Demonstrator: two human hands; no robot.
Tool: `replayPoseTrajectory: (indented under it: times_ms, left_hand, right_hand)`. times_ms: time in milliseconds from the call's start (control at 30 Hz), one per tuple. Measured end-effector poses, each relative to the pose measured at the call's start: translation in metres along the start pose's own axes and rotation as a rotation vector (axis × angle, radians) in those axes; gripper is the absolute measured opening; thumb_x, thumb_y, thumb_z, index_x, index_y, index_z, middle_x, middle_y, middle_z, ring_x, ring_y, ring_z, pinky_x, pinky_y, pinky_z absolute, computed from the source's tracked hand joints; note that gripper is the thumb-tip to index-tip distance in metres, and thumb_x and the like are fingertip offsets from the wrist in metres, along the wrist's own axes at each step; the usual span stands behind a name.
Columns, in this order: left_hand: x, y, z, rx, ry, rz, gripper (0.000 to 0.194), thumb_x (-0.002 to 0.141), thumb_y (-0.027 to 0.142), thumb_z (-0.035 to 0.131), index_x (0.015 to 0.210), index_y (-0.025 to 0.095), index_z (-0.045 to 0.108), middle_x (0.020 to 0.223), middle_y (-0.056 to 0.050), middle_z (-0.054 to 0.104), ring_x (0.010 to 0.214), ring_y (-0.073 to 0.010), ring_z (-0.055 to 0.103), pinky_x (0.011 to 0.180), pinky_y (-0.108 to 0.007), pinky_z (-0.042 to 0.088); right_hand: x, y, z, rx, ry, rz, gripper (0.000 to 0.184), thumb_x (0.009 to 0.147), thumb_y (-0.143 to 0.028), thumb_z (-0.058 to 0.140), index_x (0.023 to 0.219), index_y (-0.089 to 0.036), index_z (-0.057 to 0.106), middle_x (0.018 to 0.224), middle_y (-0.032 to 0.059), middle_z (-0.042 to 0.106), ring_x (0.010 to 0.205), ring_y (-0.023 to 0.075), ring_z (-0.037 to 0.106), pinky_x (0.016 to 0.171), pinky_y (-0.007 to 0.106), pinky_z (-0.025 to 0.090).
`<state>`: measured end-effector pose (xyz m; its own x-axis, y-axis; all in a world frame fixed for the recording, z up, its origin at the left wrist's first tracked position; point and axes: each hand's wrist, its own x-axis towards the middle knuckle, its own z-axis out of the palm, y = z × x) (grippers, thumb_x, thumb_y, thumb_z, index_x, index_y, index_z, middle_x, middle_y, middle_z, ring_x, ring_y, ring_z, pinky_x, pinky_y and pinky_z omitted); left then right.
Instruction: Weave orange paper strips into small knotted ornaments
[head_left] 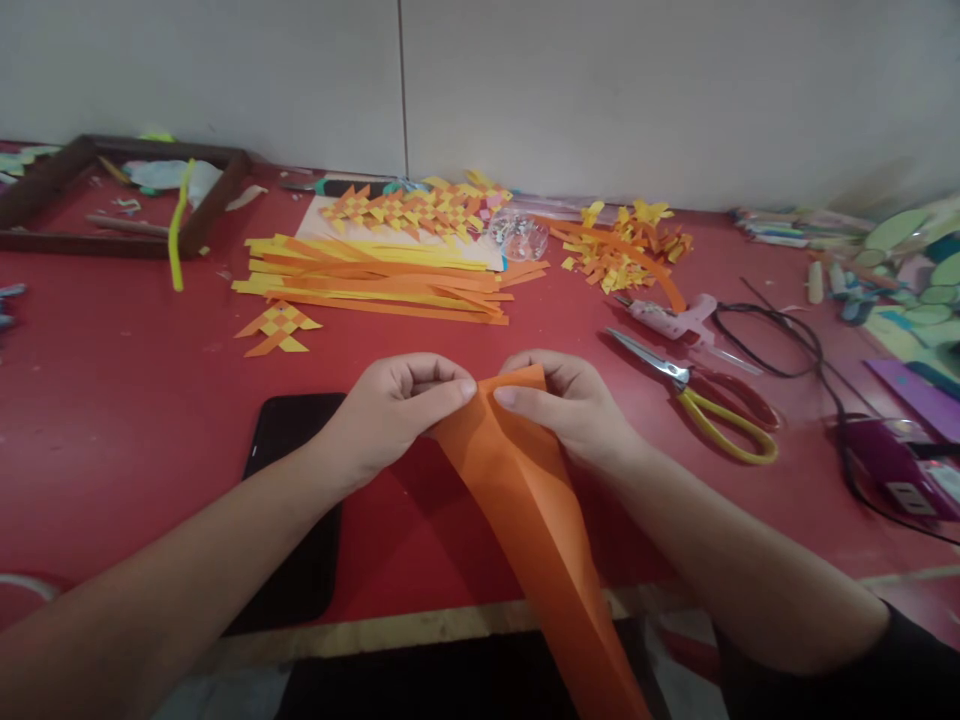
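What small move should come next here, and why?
Probably work the left hand and right hand down the crease in the orange paper: both pinch only its top end, while the crease runs on below them, looking partly open.

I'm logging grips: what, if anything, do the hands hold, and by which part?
The left hand and right hand hold an orange sheet, pinched between thumbs and fingers at its upper end.
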<state>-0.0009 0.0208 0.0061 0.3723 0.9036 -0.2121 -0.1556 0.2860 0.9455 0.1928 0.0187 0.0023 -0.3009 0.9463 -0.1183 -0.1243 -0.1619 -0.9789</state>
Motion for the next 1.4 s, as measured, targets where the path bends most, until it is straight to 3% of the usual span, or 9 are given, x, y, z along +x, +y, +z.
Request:
replayPoseTrajectory:
  times_ms: [533, 800, 1033, 1400]
  left_hand:
    - [0.002, -0.001, 0.0, 0.003, 0.087, 0.013, 0.013, 0.079, 0.025, 0.073, 0.069, 0.017, 0.071, 0.064, 0.004, 0.064, 0.056, -0.0048, 0.051, 0.055, -0.014, 0.039]
    - [-0.001, -0.001, -0.001, -0.161, 0.009, -0.065, 0.017, 0.074, 0.032, 0.081, 0.073, 0.018, 0.072, 0.075, 0.001, 0.07, 0.066, -0.0087, 0.062, 0.064, -0.018, 0.051]
    - [0.002, -0.003, -0.002, -0.119, 0.093, -0.036, 0.024, 0.073, 0.034, 0.081, 0.07, 0.017, 0.065, 0.069, 0.003, 0.064, 0.062, -0.0078, 0.059, 0.057, -0.016, 0.049]
    - [0.003, 0.001, 0.001, -0.143, 0.146, -0.01, 0.027, 0.073, 0.03, 0.08, 0.064, 0.017, 0.059, 0.063, 0.004, 0.061, 0.057, -0.0077, 0.057, 0.054, -0.017, 0.047]
  right_hand:
    - [0.001, 0.003, 0.0, 0.025, 0.041, -0.038, 0.016, 0.074, -0.027, 0.081, 0.07, -0.018, 0.067, 0.062, -0.004, 0.065, 0.051, 0.0074, 0.058, 0.048, 0.018, 0.047]
    - [0.006, 0.004, 0.003, 0.165, 0.169, 0.02, 0.016, 0.071, -0.028, 0.082, 0.07, -0.02, 0.068, 0.067, -0.003, 0.069, 0.057, 0.0101, 0.064, 0.054, 0.021, 0.052]
    - [0.007, 0.007, 0.002, 0.132, 0.112, 0.003, 0.021, 0.072, -0.031, 0.082, 0.09, -0.022, 0.075, 0.09, 0.0023, 0.077, 0.074, 0.016, 0.07, 0.072, 0.03, 0.058]
    - [0.007, 0.01, 0.002, 0.108, 0.136, -0.074, 0.016, 0.075, -0.029, 0.08, 0.089, -0.024, 0.074, 0.094, 0.001, 0.077, 0.083, 0.0177, 0.072, 0.078, 0.033, 0.06]
